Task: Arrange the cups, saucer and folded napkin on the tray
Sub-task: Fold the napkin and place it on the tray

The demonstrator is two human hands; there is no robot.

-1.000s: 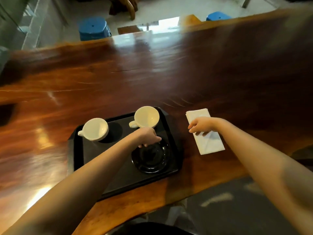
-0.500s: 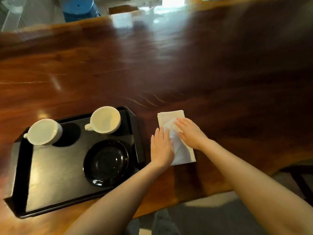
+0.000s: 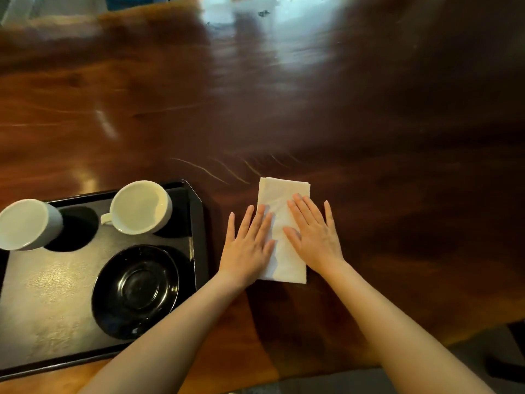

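My left hand (image 3: 247,248) and right hand (image 3: 314,234) lay flat, fingers spread, gripping nothing, pressing napkin (image 3: 284,223) on table (image 3: 369,137), frame centre. Lower left: cups (image 3: 140,206) (image 3: 27,223), saucer (image 3: 136,290) already on tray (image 3: 199,223). Napkin remained.

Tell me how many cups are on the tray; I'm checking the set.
2: one cup at the tray's far right corner, another cup at its far left, cut by the frame edge. None looks hidden.

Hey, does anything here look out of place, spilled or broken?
Nothing is spilled or broken. The only thing off the tray is the napkin, lying on the table under the left hand and right hand. Both cups and the saucer sit on it.
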